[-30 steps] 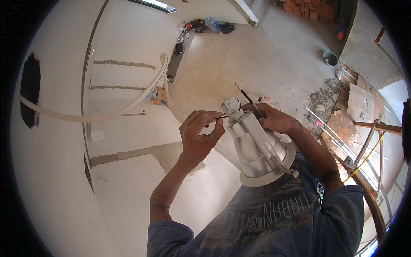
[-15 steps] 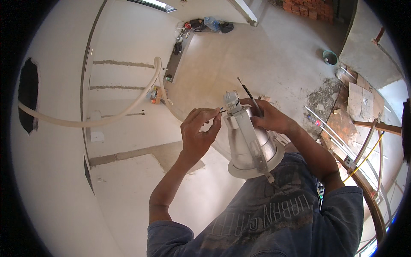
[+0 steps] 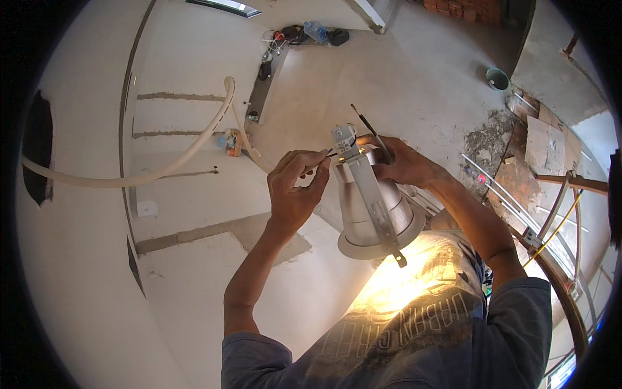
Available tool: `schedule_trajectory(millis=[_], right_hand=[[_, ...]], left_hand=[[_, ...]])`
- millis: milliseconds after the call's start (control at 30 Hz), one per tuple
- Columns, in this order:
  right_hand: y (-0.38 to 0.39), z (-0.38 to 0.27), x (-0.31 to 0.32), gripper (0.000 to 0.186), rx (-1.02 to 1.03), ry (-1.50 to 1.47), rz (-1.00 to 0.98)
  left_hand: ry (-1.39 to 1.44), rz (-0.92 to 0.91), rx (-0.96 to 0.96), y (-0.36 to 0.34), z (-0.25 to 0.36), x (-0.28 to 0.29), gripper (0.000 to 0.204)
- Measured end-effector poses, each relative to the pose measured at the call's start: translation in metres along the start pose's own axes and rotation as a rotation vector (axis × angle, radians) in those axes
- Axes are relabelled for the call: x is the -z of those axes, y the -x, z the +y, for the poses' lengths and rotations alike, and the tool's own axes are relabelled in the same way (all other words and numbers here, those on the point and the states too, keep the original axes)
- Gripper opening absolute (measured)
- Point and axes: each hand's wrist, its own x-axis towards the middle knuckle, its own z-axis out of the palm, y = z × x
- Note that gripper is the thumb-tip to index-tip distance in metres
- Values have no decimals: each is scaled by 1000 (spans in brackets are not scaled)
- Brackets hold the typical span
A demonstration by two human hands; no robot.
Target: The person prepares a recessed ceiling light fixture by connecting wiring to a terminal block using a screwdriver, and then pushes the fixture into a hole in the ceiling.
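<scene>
Two hands (image 3: 291, 187) and one lamp housing (image 3: 355, 211). One pale hose (image 3: 123, 183), one green bucket (image 3: 496, 87) and one wall hole (image 3: 37, 146).

The one piece of lettering plain to me is on the worker's dark blue shirt (image 3: 414, 337): a curved line of big outlined capitals (image 3: 447, 316) across the chest, upside down as seen from the wearer's head, with a yellowish glare lying close against it. The pale hose (image 3: 129, 182) carries small dark marks, too tiny to read.
</scene>
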Motion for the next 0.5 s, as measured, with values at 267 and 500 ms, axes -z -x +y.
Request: schedule_trajectory(millis=[267, 500], right_hand=[[1, -9, -2, 61, -71, 82, 5], [4, -11, -3, 58, -63, 42, -25]], left_hand=[[94, -125, -24, -5, -11, 11, 12], [108, -186, 28, -7, -10, 13, 11]])
